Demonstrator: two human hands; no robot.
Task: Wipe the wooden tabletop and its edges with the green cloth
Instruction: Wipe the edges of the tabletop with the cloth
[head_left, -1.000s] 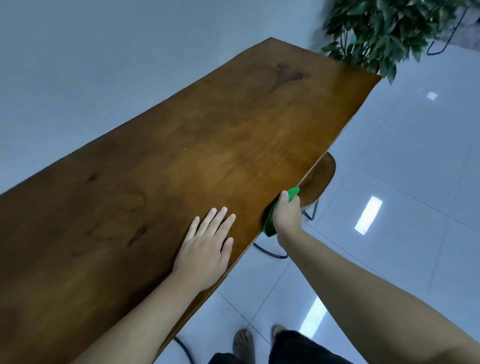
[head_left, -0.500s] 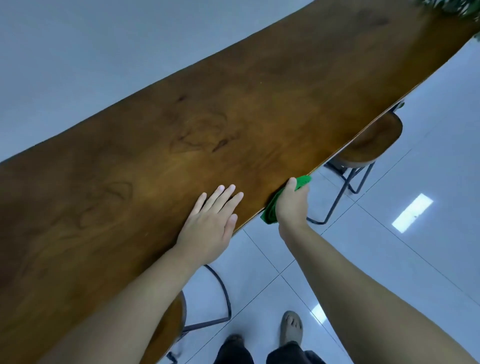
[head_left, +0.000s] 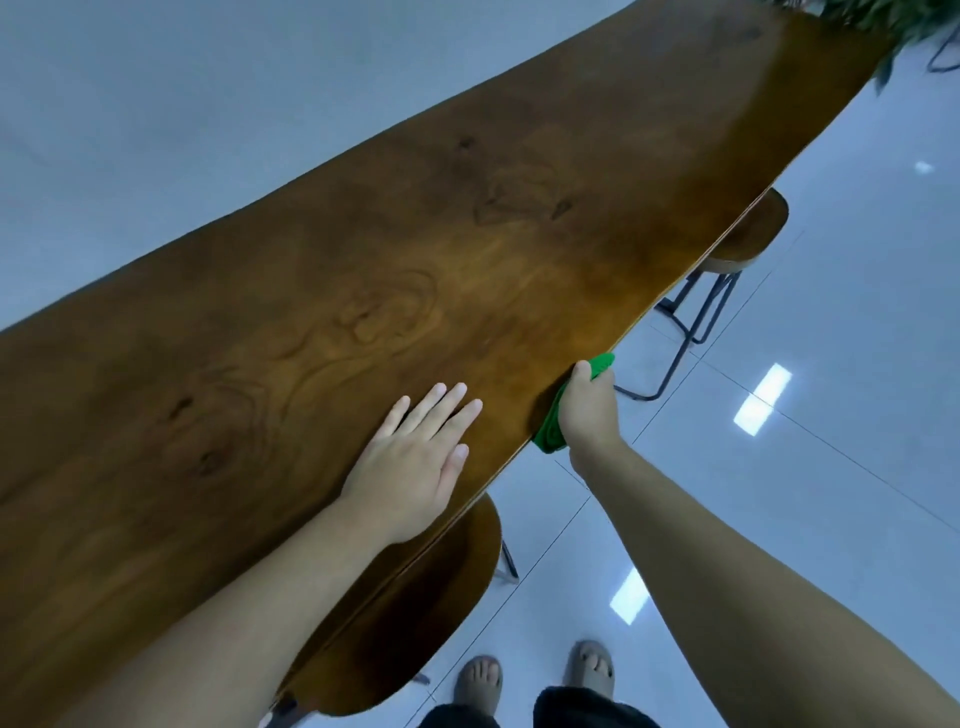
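The long brown wooden tabletop (head_left: 415, 270) runs from lower left to upper right across the head view. My right hand (head_left: 589, 410) grips the green cloth (head_left: 550, 434) against the table's near edge, thumb on top of the edge; the cloth shows above and below the hand. My left hand (head_left: 415, 462) rests flat on the tabletop with straight fingers, just left of the right hand and close to the same edge.
A wooden stool (head_left: 421, 613) sits tucked under the near edge in front of my feet (head_left: 535, 675). A second stool (head_left: 748, 239) with black metal legs stands farther right. Plant leaves (head_left: 883, 21) hang over the table's far end. Glossy tiled floor (head_left: 831, 467) lies right.
My right hand with the cloth has slid leftward along the near edge, away from the far stool. The left hand moved along the tabletop with it, and a nearer stool came into view.
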